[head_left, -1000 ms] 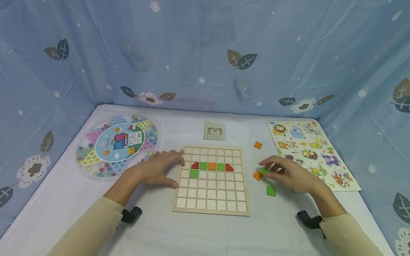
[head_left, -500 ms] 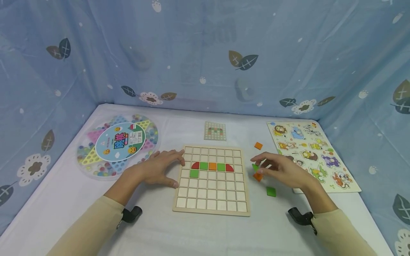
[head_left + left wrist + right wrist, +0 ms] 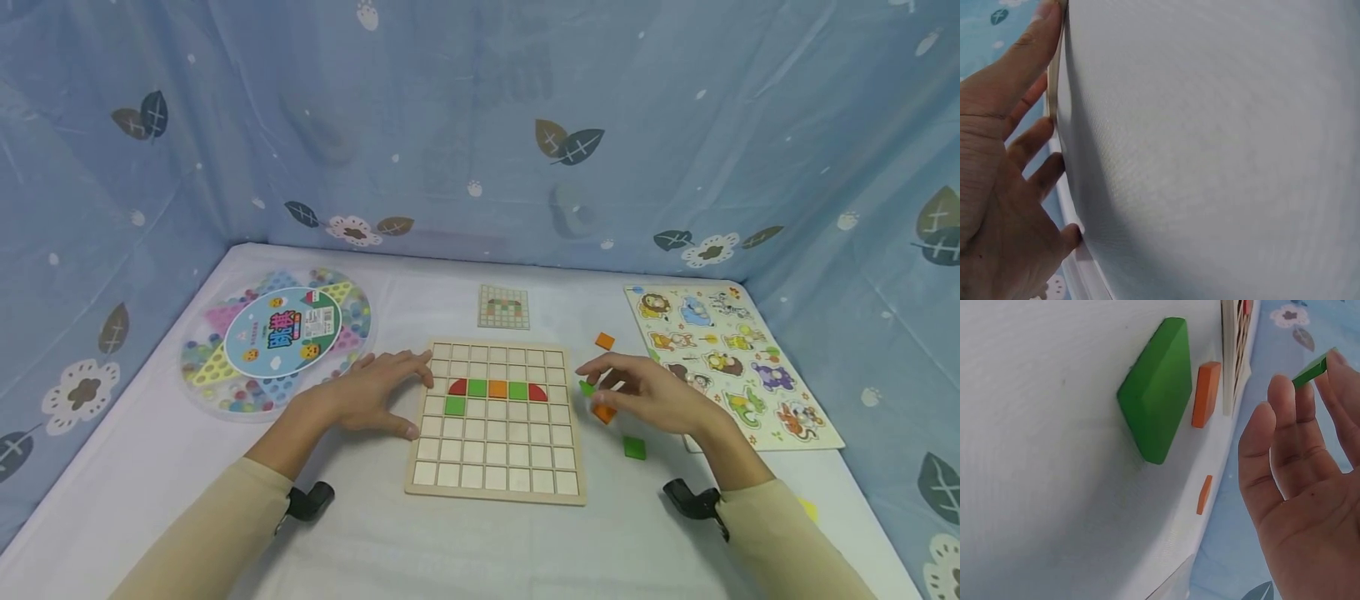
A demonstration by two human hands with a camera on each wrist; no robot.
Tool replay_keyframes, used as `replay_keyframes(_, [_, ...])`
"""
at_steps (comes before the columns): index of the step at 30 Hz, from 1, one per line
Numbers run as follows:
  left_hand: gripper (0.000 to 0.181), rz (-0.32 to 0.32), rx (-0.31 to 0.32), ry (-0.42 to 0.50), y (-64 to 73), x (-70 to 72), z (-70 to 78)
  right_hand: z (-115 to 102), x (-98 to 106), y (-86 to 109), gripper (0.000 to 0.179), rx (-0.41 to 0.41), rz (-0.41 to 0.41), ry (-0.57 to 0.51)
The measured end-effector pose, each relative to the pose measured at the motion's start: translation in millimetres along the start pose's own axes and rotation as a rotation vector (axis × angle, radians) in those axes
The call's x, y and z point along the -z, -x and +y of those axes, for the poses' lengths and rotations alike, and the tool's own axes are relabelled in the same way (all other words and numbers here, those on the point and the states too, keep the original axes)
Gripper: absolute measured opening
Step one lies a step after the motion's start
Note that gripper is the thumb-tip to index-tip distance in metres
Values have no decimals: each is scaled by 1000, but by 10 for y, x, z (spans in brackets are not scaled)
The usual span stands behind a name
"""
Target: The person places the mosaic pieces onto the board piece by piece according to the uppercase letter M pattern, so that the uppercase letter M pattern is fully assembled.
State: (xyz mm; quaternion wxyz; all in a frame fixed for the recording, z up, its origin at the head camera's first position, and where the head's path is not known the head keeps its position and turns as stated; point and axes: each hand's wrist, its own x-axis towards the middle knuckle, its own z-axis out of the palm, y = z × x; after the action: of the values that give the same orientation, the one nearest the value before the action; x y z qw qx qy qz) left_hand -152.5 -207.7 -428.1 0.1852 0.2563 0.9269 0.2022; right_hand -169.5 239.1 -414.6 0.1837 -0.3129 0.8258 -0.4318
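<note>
In the head view a wooden grid board (image 3: 495,497) lies mid-table. One row of it carries red quarter-round tiles (image 3: 537,392) at both ends, with green tiles and an orange tile (image 3: 497,389) between; another green tile (image 3: 454,406) sits below at the left. My left hand (image 3: 371,397) touches the board's left edge with thumb and fingertips spread along it. Just off the right edge, my right hand (image 3: 652,396) pinches a green square tile (image 3: 1311,371) between thumb and fingers, held above the table. An orange tile (image 3: 604,414) lies partly hidden beneath that hand.
Right of the board lie a green tile (image 3: 634,448) and an orange tile (image 3: 604,341). A small pattern card (image 3: 503,307) lies behind the board. A round marble-game box (image 3: 281,333) is at left, an animal puzzle board (image 3: 738,367) at right. A yellow piece (image 3: 808,508) shows beside the right sleeve.
My right hand has moved left toward the board, carrying the green tile from beside the orange one nearly to the board's right edge. The left hand has stayed in place.
</note>
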Motion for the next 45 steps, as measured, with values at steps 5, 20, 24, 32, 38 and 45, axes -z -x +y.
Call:
replay_keyframes(5, [64, 1, -2, 0, -8, 7, 2, 53, -7, -46, 35, -7, 22, 56])
replay_keyframes(20, [63, -5, 8, 8, -11, -2, 4, 140, -45, -115, 30, -42, -6, 261])
replay_keyframes(24, [64, -2, -1, 5, -11, -4, 1, 118, -38, -78, 33, -60, -8, 264])
replay_keyframes(32, [63, -1, 3, 9, -5, 11, 2, 122, -19, 36, 35, -115, -22, 258])
replay_keyframes(38, [63, 1, 4, 9, -8, 16, 10, 114, -14, 88, 33, -122, -35, 253])
replay_keyframes(45, [63, 4, -2, 4, 0, 14, 7, 104, -7, 114, 32, -102, -51, 258])
